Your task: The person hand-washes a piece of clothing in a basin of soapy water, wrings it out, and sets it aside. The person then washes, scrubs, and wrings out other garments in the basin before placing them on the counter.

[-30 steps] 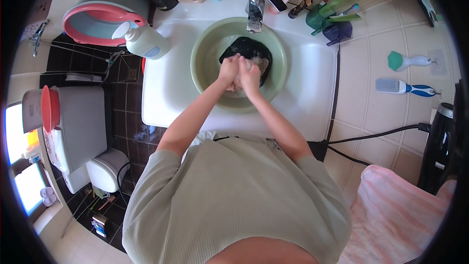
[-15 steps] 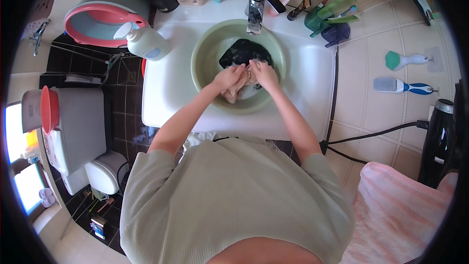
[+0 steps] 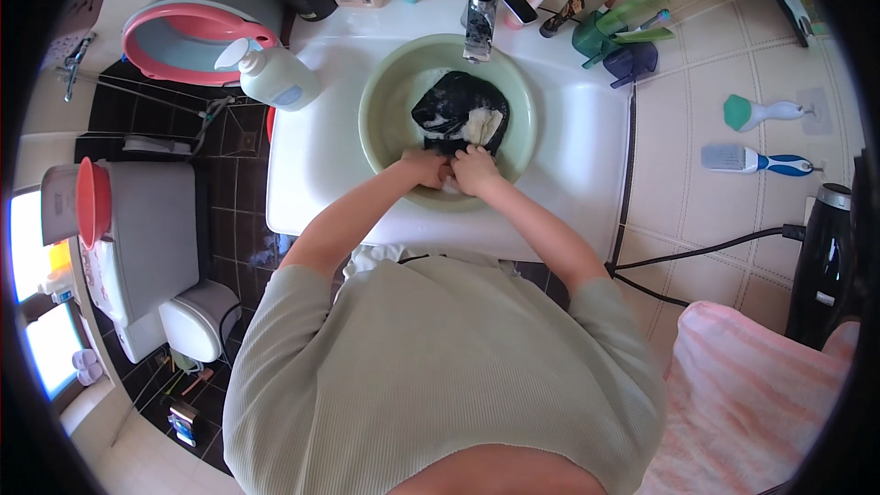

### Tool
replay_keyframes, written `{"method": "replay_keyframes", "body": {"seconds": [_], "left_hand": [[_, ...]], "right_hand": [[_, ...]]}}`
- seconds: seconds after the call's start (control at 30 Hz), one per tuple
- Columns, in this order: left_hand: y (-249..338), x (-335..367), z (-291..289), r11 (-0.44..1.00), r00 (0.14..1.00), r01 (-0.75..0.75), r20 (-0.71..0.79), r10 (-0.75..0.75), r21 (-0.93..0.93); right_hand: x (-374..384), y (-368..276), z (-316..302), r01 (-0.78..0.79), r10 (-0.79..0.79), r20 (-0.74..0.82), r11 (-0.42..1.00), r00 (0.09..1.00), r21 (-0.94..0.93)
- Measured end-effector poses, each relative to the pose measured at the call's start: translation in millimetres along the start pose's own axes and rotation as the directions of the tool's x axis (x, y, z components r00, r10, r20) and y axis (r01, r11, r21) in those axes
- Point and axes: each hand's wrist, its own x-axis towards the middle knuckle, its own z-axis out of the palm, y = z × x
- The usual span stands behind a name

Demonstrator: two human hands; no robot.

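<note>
A pale green basin (image 3: 368, 142) stands in the white sink, with a little sudsy water in it. A wet black cloth (image 3: 458, 96) lies bunched inside, and a cream-coloured piece of cloth (image 3: 483, 126) rests on its right part. My left hand (image 3: 425, 168) and my right hand (image 3: 475, 170) are close together at the basin's near side, fingers curled down. Between them shows a small bit of beige cloth (image 3: 449, 185); the rest is hidden under my hands. The black cloth's near edge touches my fingertips.
A chrome faucet (image 3: 480, 14) rises behind the basin. A white pump bottle (image 3: 275, 78) stands at the sink's left, beside a grey and pink tub (image 3: 202, 27). Toothbrush cups (image 3: 610, 37) stand back right. Two brushes (image 3: 756, 160) hang on the tiled wall.
Both hands have moved down toward the basin's near rim. The beige cloth they held up is now mostly hidden, and a cream-coloured piece shows on the black cloth.
</note>
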Motion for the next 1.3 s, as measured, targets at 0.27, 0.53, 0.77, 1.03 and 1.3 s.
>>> {"method": "replay_keyframes", "body": {"seconds": [0.27, 0.53, 0.77, 1.03, 1.3], "left_hand": [[4, 5, 2, 0.951, 0.945, 0.246, -0.263, -0.193, 0.187], [-33, -3, -33, 0.909, 0.984, 0.054, -0.131, -0.118, -0.414], [-20, -12, -29, 0.392, 0.924, -0.381, -0.332, 0.190, -0.837], [5, -10, -17, -0.092, 0.975, -0.123, -0.137, 0.172, -0.988], [18, -15, -21, -0.884, 0.980, -0.139, -0.191, -0.058, -0.447]], "right_hand": [[11, -1, 9, -0.093, 0.083, 0.108, 0.991, 0.991, 0.092], [8, 34, -14, -0.055, 0.224, -0.060, 0.473, 0.973, 0.879], [-9, 23, -77, 0.158, 0.445, 0.051, -0.420, 0.894, 0.894], [1, 17, -83, 0.400, 0.407, -0.148, -0.653, 0.901, 0.643], [-7, 17, -41, 0.214, 0.395, -0.576, 0.662, 0.716, 0.718]]}}
